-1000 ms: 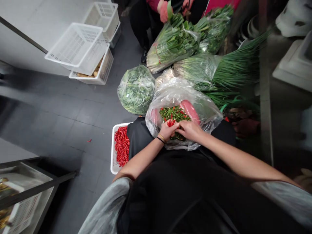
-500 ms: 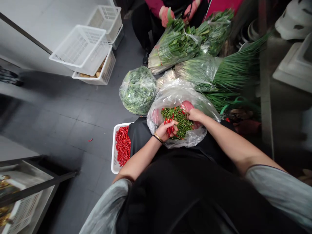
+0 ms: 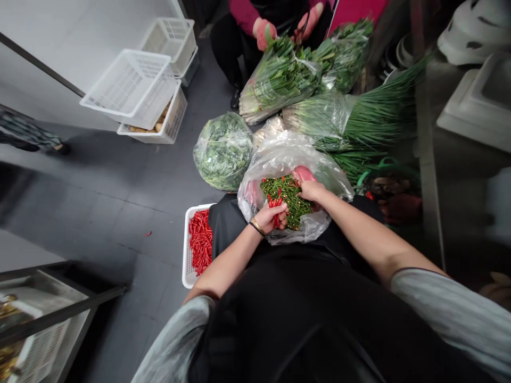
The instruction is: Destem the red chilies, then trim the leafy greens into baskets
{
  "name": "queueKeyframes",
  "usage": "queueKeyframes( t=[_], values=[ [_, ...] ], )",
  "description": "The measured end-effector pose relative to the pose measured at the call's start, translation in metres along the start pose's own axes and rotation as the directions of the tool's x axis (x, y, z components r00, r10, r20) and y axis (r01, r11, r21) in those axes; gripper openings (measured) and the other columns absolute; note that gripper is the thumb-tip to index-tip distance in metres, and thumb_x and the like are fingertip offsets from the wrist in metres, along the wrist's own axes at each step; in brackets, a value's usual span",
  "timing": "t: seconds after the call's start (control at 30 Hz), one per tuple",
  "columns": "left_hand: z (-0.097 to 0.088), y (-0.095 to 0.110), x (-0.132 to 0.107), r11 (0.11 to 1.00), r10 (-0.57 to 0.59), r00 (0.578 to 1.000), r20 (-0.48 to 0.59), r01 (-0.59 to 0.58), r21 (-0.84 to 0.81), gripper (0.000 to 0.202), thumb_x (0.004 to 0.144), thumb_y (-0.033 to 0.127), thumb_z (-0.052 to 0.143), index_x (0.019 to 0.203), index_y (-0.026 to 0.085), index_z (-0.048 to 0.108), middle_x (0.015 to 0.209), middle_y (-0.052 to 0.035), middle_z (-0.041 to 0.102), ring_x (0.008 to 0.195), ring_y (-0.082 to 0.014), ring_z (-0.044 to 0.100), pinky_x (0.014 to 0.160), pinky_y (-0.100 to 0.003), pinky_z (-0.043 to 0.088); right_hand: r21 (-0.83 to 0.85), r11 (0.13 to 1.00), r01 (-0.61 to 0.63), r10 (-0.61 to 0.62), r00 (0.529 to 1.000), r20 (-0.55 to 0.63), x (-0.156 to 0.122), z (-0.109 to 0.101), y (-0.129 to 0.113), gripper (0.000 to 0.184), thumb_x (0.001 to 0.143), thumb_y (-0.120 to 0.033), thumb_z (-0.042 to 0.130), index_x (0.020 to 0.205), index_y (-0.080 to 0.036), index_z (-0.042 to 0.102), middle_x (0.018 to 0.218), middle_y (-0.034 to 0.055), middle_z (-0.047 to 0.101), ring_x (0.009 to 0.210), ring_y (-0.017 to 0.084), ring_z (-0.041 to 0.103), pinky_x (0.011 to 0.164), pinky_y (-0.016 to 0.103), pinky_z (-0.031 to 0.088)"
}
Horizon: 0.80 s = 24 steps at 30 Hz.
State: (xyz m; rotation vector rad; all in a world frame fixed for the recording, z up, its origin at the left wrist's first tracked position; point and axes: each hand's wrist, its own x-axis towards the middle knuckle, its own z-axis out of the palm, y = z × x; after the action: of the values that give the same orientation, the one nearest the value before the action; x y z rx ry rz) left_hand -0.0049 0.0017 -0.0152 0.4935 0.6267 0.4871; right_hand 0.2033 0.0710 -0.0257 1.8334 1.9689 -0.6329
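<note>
underfoot, grey tiles [image 3: 120, 213], pale wall [image 3: 88, 37] beyond, crates [image 3: 130, 88], left hand [image 3: 268, 218] clutching chillies [image 3: 275, 204]

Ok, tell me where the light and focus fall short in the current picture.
Head view: pale glare streaks the plastic bag; head view: the black apron loses most detail in darkness; head view: the patterned trouser leg at far left looks smeared; head view: the right sleeve appears stretched towards the edge.
</note>
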Motion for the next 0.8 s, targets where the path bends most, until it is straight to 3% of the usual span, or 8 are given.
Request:
queueKeyframes(
  t=[0.17, 0.3, 0.4, 0.53, 0.6, 0.67, 0.7, 0.8],
  values=[
    [-0.003, 0.002, -0.002, 1.000, 0.022, 1.000, -0.010, -0.022, -0.019, 0.040, 0.064, 0.043, 0.076, 0.080, 0.015, 0.054, 0.051, 0.0069, 0.046, 0.036, -0.0050, 0.039, 0.031, -0.016, 0.020, 0.055, 0.998, 0.026, -0.033, 0.990, 0.135, -0.013, 0.004, 0.024, 0.019, 0.069, -0.032, 0.068, 0.079, -0.015, 0.069, 0.072, 0.0051, 0.065, 0.067, 0.017, 0.060, 0.064, 0.026, 0.045],
    [-0.003, 0.002, 0.002, 0.999, 0.029, 0.999, -0.038, -0.029, -0.025, 0.040, 0.061, 0.040, 0.078, 0.079, 0.013, 0.055, 0.061, 0.0019, 0.057, 0.037, -0.0034, 0.038, 0.033, -0.017, 0.022, 0.328, 0.944, 0.042, -0.055, 0.998, 0.030, -0.042, -0.015, 0.055, 0.026, 0.075, -0.041, 0.061, 0.069, -0.016, 0.064, 0.063, 0.0003, 0.060, 0.059, 0.011, 0.053, 0.059, 0.023, 0.040],
    [0.001, 0.004, 0.004, 0.998, 0.054, 0.995, -0.087, -0.057, -0.028, 0.040, 0.059, 0.039, 0.079, 0.079, 0.012, 0.057, 0.057, 0.0033, 0.054, 0.037, -0.0034, 0.036, 0.034, -0.017, 0.021, 0.636, 0.767, 0.081, -0.030, 0.995, -0.090, -0.054, -0.026, 0.053, 0.041, 0.073, -0.055, 0.059, 0.068, -0.015, 0.060, 0.056, 0.0000, 0.054, 0.051, 0.009, 0.045, 0.051, 0.023, 0.036],
    [0.011, 0.010, 0.008, 0.993, 0.117, 0.965, -0.234, -0.107, 0.052, 0.043, 0.056, 0.039, 0.081, 0.080, 0.011, 0.060, 0.049, 0.0075, 0.044, 0.037, -0.0030, 0.034, 0.036, -0.018, 0.020, 0.871, 0.485, 0.071, -0.110, 0.994, -0.019, -0.059, -0.022, 0.015, 0.052, 0.063, -0.063, 0.066, 0.080, -0.014, 0.062, 0.054, -0.0019, 0.051, 0.044, 0.006, 0.039, 0.042, 0.021, 0.030],
    [0.016, 0.013, 0.012, 0.982, 0.138, 0.961, -0.239, -0.102, 0.160, 0.042, 0.055, 0.041, 0.082, 0.075, 0.012, 0.059, 0.046, 0.0081, 0.042, 0.036, -0.0027, 0.034, 0.036, -0.018, 0.020, 0.910, 0.405, 0.092, -0.165, 0.986, -0.026, -0.060, -0.017, -0.002, 0.056, 0.059, -0.063, 0.069, 0.083, -0.013, 0.064, 0.053, -0.0019, 0.050, 0.043, 0.006, 0.039, 0.041, 0.021, 0.030],
    [0.019, 0.015, 0.016, 0.959, 0.117, 0.970, -0.215, -0.055, 0.277, 0.041, 0.055, 0.042, 0.082, 0.066, 0.014, 0.054, 0.043, 0.0076, 0.041, 0.033, -0.0027, 0.032, 0.035, -0.018, 0.019, 0.892, 0.434, 0.129, -0.179, 0.982, -0.055, -0.060, -0.013, -0.008, 0.056, 0.066, -0.063, 0.063, 0.088, -0.012, 0.066, 0.056, 0.0002, 0.054, 0.045, 0.007, 0.042, 0.043, 0.022, 0.034],
    [0.019, 0.015, 0.018, 0.945, 0.096, 0.972, -0.216, -0.021, 0.325, 0.042, 0.054, 0.042, 0.082, 0.061, 0.015, 0.051, 0.041, 0.0073, 0.041, 0.032, -0.0027, 0.031, 0.034, -0.019, 0.018, 0.849, 0.510, 0.138, -0.159, 0.985, -0.064, -0.060, -0.014, -0.006, 0.054, 0.071, -0.062, 0.059, 0.092, -0.013, 0.067, 0.060, 0.0022, 0.057, 0.047, 0.009, 0.046, 0.045, 0.023, 0.036],
    [0.018, 0.013, 0.021, 0.907, 0.078, 0.960, -0.271, 0.045, 0.420, 0.045, 0.052, 0.039, 0.083, 0.056, 0.017, 0.044, 0.037, 0.0081, 0.039, 0.029, -0.0027, 0.030, 0.032, -0.019, 0.017, 0.455, 0.889, 0.042, -0.010, 0.997, -0.073, -0.053, -0.020, 0.013, 0.042, 0.078, -0.049, 0.059, 0.102, -0.016, 0.069, 0.083, 0.0096, 0.067, 0.067, 0.017, 0.059, 0.058, 0.027, 0.044]
  ],
)
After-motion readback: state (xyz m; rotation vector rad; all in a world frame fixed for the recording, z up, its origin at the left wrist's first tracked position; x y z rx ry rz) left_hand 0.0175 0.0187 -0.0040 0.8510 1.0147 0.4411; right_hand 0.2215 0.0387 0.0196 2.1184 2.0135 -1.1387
